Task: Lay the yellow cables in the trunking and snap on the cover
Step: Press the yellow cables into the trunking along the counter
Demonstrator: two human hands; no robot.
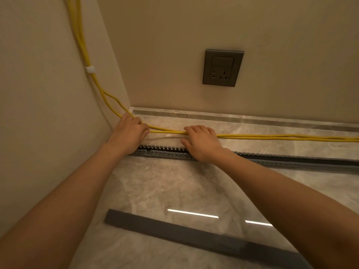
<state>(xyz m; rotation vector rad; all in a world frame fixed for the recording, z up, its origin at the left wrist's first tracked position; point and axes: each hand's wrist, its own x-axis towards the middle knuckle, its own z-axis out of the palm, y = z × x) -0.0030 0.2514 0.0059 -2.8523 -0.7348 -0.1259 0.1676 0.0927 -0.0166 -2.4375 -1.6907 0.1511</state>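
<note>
1. Left hand [130, 131]: fingers curled round yellow cables [272, 137] near the corner.
2. Right hand [202, 141]: fingers curled over the same cables.
3. Cables on floor [155, 191] behind trunking [165, 151], not inside.
4. Cover [194, 235] loose, nearer.

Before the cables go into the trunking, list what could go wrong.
1. The left hand and right hand hold the cables on the wall side of the trunking; dragging them across may strain the white clip on the wall.
2. A cable could ride up on the trunking's slotted teeth, so the cover might not snap on.
</note>
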